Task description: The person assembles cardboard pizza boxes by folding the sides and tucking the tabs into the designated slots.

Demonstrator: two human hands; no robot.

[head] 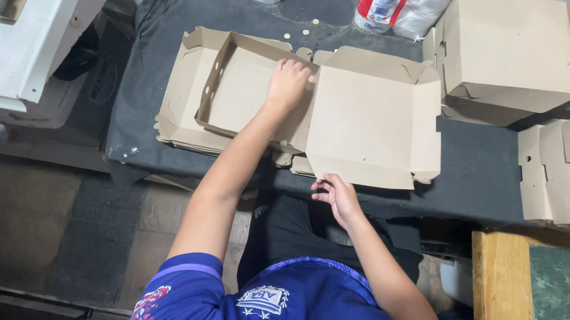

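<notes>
Left hand pressed flat, fingers together, on the half-folded brown cardboard box, pinning its hinge atop flat blanks on the dark table; right hand pinched its near flap for folding.

Table covered in dark cloth, bearing a stack of flat cardboard blanks topped by a half-folded box, finished boxes at right, plastic-wrapped packs along the far edge

pkgs: clear plastic packs far edge | red/white labels
</notes>
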